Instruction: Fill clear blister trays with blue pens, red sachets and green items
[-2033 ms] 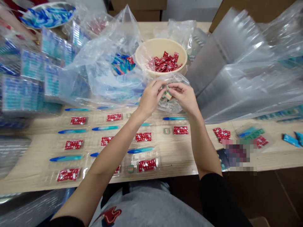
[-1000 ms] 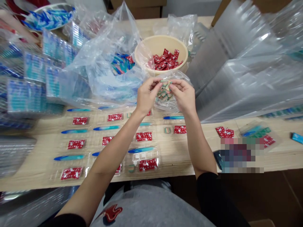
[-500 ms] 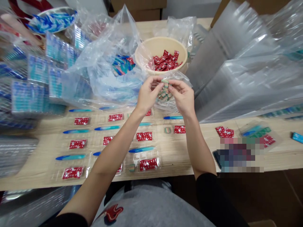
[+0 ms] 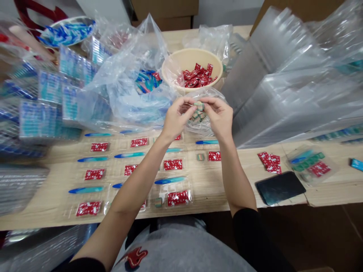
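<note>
"Head view is up on my screen, far away from the table. What do the hands do?"

"I see the left hand and the right hand side by side. Their fingertips pinch a small, square, green-and-tan striped block between them. I can't tell if it is one block or some stuck together."

"Where is it?"

"Up over a thin, see-through plastic bag, with a heap of blocks inside. The bag is just in front of a round, cream-coloured bowl that holds shiny red packets with white marks."

"So which step is this?"

"I think it is the picking step, getting a block from the heap or pulling blocks apart."

"What lies closer to us?"

"Clear plastic trays sit in rows on the pale wooden table. One by the front edge has a long blue-and-teal pen, a red packet and a striped block. The left arm hides parts of others."

"What does the next move call for?"

"I'd say soft, careful fingertips. The block looks small and might slip. If it is stuck, a little pull with both hands seems best."
</note>
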A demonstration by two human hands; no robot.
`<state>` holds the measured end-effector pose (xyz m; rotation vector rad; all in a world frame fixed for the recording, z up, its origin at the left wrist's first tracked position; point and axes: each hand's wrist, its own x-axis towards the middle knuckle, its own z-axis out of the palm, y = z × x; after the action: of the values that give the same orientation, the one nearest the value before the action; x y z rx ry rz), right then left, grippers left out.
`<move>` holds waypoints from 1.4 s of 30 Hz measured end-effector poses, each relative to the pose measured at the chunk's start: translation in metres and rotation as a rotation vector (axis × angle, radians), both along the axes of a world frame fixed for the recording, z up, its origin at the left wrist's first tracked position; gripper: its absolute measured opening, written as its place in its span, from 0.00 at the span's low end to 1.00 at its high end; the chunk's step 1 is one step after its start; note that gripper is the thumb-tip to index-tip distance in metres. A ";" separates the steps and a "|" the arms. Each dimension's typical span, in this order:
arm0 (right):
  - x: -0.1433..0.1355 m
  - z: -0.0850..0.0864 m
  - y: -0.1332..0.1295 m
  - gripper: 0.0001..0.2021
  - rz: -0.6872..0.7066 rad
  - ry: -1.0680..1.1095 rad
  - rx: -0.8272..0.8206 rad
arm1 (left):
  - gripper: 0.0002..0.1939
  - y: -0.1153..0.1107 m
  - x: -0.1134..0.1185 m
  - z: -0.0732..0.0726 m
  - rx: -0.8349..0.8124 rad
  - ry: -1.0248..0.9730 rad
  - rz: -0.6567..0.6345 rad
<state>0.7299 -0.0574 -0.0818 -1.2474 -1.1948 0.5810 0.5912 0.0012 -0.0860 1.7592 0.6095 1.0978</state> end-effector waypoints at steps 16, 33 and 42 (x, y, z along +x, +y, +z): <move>-0.033 -0.005 -0.006 0.14 -0.125 -0.054 0.226 | 0.23 -0.026 0.015 -0.019 0.011 -0.135 0.194; -0.054 0.008 -0.016 0.17 -0.126 0.168 0.129 | 0.25 -0.045 0.016 -0.009 0.305 0.025 0.432; -0.062 0.028 -0.030 0.12 0.108 0.622 0.152 | 0.18 -0.065 -0.001 0.017 0.343 -0.157 0.386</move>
<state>0.6677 -0.0879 -0.0535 -0.7876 -0.7630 0.8639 0.5904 -0.0640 -0.0689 1.8620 0.7140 1.6733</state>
